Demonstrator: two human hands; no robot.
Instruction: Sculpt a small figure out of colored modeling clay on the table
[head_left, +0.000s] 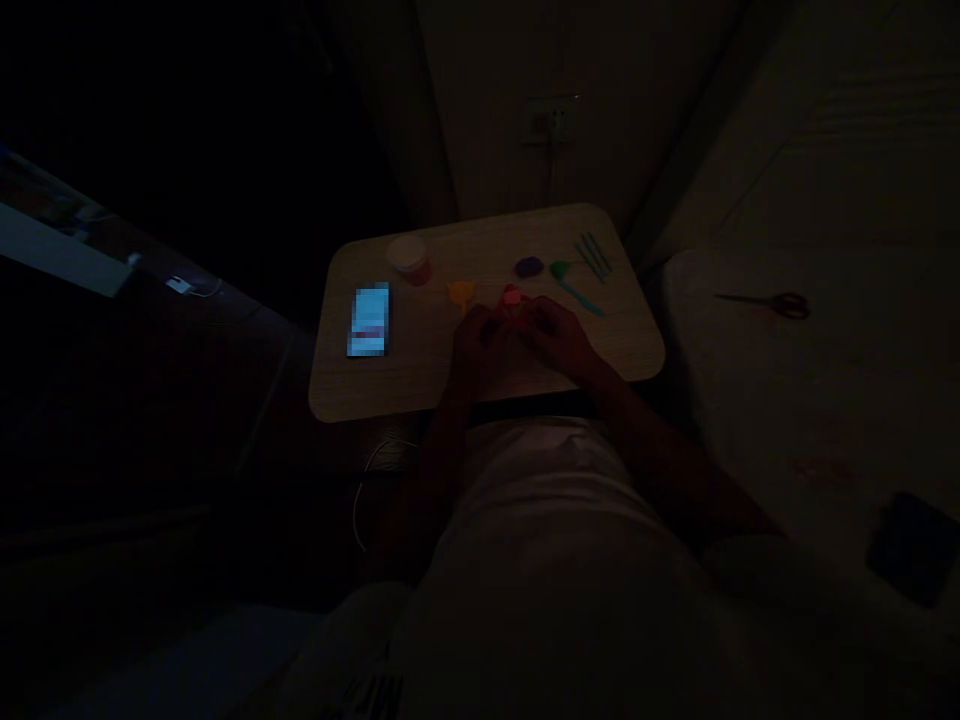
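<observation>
In dim light, a small bright pink-red piece (512, 297) is between my hands over the small table, its exact kind too dark to make out. My left hand (478, 335) has its fingers curled in at the piece's left side. From the other side, my right hand (553, 333) pinches at the same piece. Just beyond my left hand lies an orange piece (460, 293) with a short stem. A purple lump (529, 267) lies beyond the pink-red piece. To its right is a green lump (559, 269) at the end of a light-blue stick (583, 298).
On the table (405, 380) stand a white-lidded tub (409, 258) and, at left, a lit phone (369, 320). Several thin teal sticks (593, 258) lie at the back right. Scissors (784, 305) rest on the pale surface at right. A wall socket (551, 120) is behind the table.
</observation>
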